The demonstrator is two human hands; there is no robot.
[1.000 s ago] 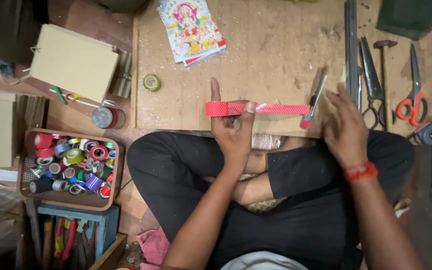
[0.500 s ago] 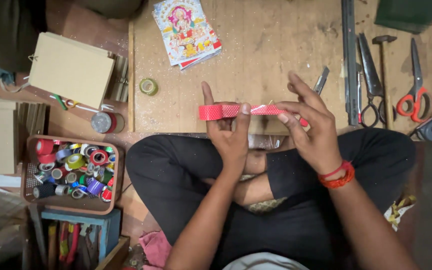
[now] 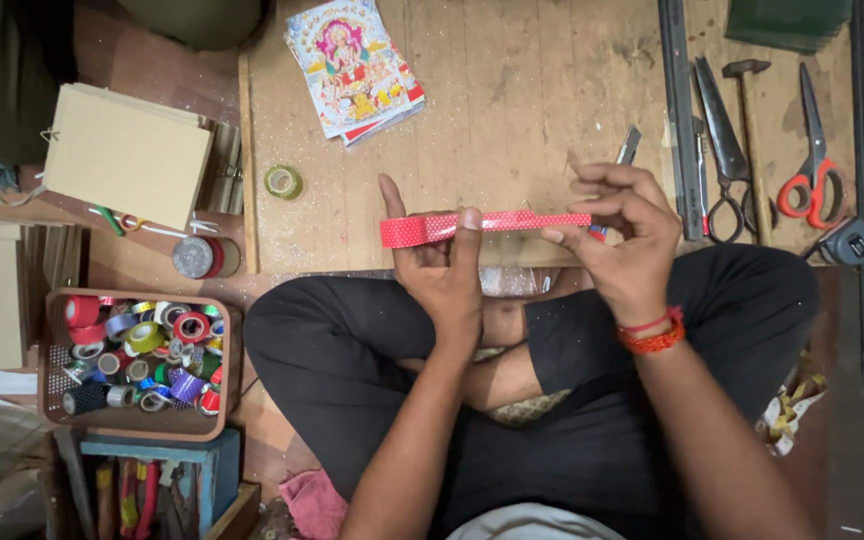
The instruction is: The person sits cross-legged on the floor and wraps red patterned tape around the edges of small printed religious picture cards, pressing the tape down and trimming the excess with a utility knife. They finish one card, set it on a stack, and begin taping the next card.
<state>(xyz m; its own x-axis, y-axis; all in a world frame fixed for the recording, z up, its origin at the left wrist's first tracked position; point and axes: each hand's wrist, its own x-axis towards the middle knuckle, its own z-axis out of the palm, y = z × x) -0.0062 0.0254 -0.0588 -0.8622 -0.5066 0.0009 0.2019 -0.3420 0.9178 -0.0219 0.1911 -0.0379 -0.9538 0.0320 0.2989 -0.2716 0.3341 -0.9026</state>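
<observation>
You have a red dotted strip [image 3: 482,226] stretched level across the middle of the frame, just over the near edge of the bench [image 3: 512,110]. Your left hand [image 3: 439,262] pinches its left end between thumb and fingers; your right hand [image 3: 620,232] pinches the right end with fingertips. It looks pulled out but not yet laid anywhere. Bare board lies above it; scissors [image 3: 814,160] and a hammer [image 3: 752,130] crowd the upper right.

Red-handled scissors [image 3: 814,180], hammer [image 3: 750,130], tape-roll basket [image 3: 52,395], picture cards [image 3: 352,65] on wooden board [image 3: 512,120].
</observation>
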